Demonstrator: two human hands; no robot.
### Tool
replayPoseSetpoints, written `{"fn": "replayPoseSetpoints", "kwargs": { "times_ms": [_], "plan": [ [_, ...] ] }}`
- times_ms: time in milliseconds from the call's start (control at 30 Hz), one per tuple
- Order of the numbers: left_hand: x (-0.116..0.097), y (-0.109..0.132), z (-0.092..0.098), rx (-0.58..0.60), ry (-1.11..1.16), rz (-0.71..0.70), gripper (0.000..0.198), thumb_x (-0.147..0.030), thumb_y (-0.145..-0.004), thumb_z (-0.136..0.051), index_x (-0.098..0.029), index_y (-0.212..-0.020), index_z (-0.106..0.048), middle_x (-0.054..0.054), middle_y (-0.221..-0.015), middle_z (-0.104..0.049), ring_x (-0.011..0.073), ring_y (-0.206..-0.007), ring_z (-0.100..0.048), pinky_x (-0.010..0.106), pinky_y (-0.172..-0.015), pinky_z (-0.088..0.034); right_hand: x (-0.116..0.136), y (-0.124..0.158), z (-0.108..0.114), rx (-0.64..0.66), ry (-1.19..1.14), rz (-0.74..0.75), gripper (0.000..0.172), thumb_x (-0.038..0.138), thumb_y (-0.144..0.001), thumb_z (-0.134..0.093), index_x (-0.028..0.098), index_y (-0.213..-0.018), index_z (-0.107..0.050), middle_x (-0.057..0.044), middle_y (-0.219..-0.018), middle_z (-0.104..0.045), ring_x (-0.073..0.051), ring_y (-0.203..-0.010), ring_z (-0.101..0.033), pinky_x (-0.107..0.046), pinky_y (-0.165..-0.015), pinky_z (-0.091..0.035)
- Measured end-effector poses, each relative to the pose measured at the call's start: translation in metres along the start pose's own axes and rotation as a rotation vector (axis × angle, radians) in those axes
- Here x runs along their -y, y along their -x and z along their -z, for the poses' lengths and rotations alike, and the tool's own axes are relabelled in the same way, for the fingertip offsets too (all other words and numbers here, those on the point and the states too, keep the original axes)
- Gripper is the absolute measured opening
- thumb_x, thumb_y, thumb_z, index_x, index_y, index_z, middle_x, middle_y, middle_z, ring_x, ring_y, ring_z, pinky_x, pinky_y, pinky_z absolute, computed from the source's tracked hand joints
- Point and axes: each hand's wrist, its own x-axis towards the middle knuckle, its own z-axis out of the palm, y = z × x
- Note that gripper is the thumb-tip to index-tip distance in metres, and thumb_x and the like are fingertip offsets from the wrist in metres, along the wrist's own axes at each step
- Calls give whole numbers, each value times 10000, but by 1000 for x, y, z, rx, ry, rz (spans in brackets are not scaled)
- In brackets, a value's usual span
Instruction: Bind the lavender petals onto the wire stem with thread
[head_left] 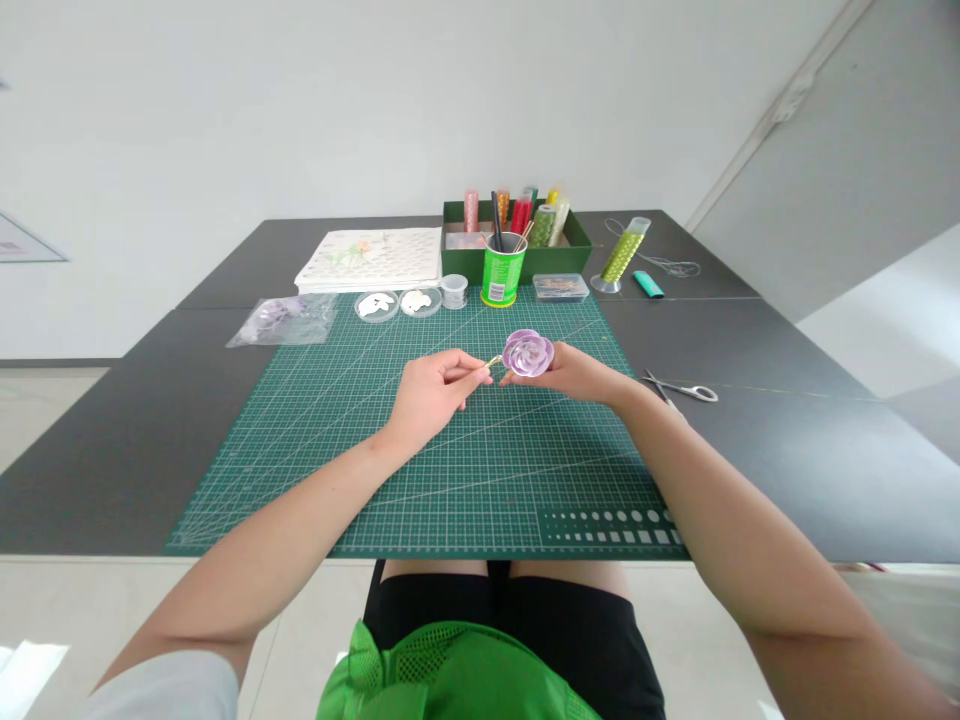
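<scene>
My left hand (439,388) pinches the thin gold-coloured stem (493,362) of a lilac artificial flower (528,354) between thumb and fingertips. The flower has layered, rounded petals and faces up towards me, above the green cutting mat (480,460). My right hand (581,374) is closed at the flower's right side and underside. Its fingertips show just below the petals, while the rest of the fingers are hidden behind the bloom.
Scissors (682,388) lie right of my right forearm. Behind stand a green can (503,270), a box of thread spools (585,258) and a yellow-green spool (625,252). Two shallow dishes (376,306), a small round tub (454,291), a plastic bag (285,320) and a paper stack (375,258) sit left.
</scene>
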Motion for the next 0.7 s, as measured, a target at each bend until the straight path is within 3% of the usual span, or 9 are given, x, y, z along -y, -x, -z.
{"fn": "replayPoseSetpoints", "kwargs": {
  "times_ms": [133, 300, 400, 467, 567, 633, 700],
  "plan": [
    [3, -4, 0, -65, -1, 25, 162, -329, -881, -704, -176, -873, -757, 67, -850, -809, 89, -465, -557, 233, -484, -467, 9, 2, -1, 33, 7, 38, 358, 529, -881, -663, 248, -1023, -834, -32, -1039, -811, -228, -1004, -720, -363, -936, -512],
    [8, -8, 2, -95, 49, 78, 323, -358, -865, -728, -169, -1127, -739, 72, -837, -808, 89, -437, -528, 249, -493, -471, 18, 6, 2, 13, -34, 22, 341, 516, -858, -678, 247, -983, -845, -33, -1029, -811, -225, -975, -717, -346, -891, -516],
    [10, -10, 4, -75, 90, 79, 279, -368, -861, -726, -168, -1048, -774, 83, -861, -807, 84, -444, -513, 251, -485, -459, 19, 7, 3, -2, -63, -25, 364, 523, -855, -688, 222, -992, -838, -5, -726, -736, -145, -656, -607, -293, -650, -460],
    [11, -11, 5, -69, 126, 83, 245, -374, -849, -736, -167, -972, -784, 87, -862, -805, 79, -451, -503, 245, -476, -445, 17, 7, 3, -30, -160, -78, 417, 557, -856, -685, 196, -1015, -820, 56, -504, -508, -97, -488, -400, -268, -514, -325],
    [10, -13, 6, -79, 201, 115, 248, -372, -825, -759, -171, -968, -785, 85, -850, -802, 70, -451, -485, 231, -458, -410, 8, 5, 4, -156, -395, -140, 499, 636, -870, -642, 179, -1021, -772, 104, -498, -245, -84, -453, -198, -268, -466, -193],
    [8, -14, 7, -76, 247, 147, 252, -369, -813, -772, -168, -966, -783, 87, -852, -801, 62, -451, -473, 221, -450, -387, 0, 2, 6, -282, -458, -183, 516, 669, -887, -597, 182, -993, -731, 98, -537, -241, -90, -458, -196, -272, -465, -204],
    [7, -14, 7, -62, 276, 178, 253, -365, -801, -784, -163, -953, -782, 93, -857, -800, 56, -453, -464, 215, -445, -368, -8, -1, 8, -449, -345, -269, 497, 664, -914, -552, 188, -939, -692, 62, -565, -363, -111, -480, -310, -286, -500, -305]
  ]
}}
